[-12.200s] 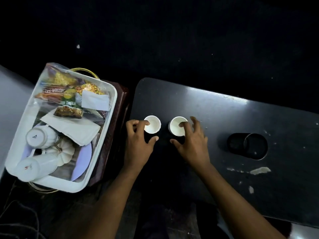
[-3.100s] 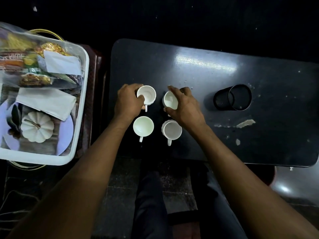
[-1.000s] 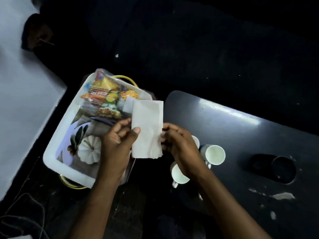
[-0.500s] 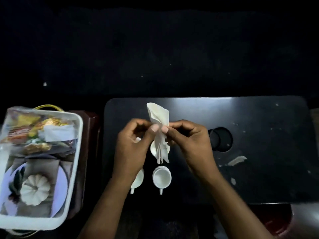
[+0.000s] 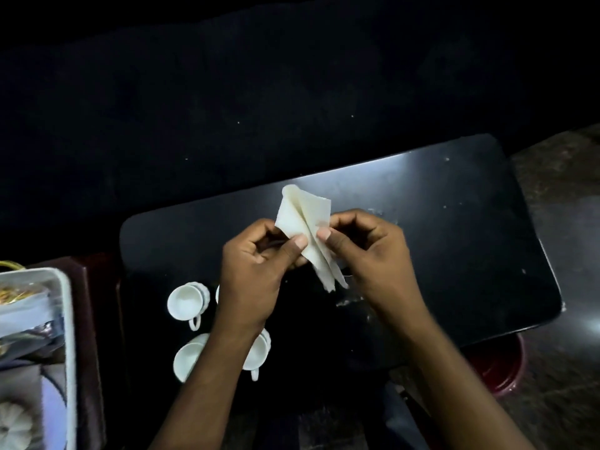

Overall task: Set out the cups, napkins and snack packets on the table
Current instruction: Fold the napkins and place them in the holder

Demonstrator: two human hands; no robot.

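Both hands hold a folded white napkin above the middle of the black table. My left hand pinches its left side with thumb and fingers. My right hand pinches its right edge. The napkin stands creased, its narrow end hanging down between the hands. White cups stand on the table's near left: one is fully seen, two others are partly hidden by my left forearm, and a sliver of another shows behind my left hand.
A white tray sits at the left edge on a dark red stand, holding snack packets and a white pumpkin ornament. A dark red round stool lies under the table's right near corner. The surroundings are dark.
The napkin was lifted from the tray and brought over the table. Since half a second ago the view has swung right and the napkin's top has fanned wider between the hands.
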